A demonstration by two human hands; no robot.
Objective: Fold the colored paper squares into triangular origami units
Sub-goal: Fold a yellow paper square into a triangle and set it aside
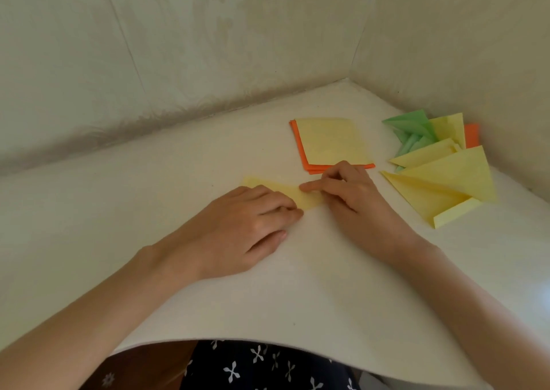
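Our left hand (pixel 253 226), fingers (pixel 276 203) together, flattens the paper (pixel 308 199); our right hand (pixel 354 194) presses one straight forefinger onto it on the worktop (pixel 297 285).

The left hand (pixel 253 220) and right hand (pixel 354 193) press a yellow paper (pixel 309 198) onto the white table (pixel 268 294) near stacked squares (pixel 330 139).

Seen from a single wide-angle camera worn on the person's head, the view looks forward and down across a white table (pixel 297 285) — near enough that both forearms (pixel 119 300) run in from the bottom corners and the left hand (pixel 253 220) and right hand (pixel 354 193) sit close together just below the frame's centre. It faces the corner where two pale walls (pixel 178 47) join at upper right — the table's near edge bowing across the bottom over a dark flower-print garment (pixel 268 366).
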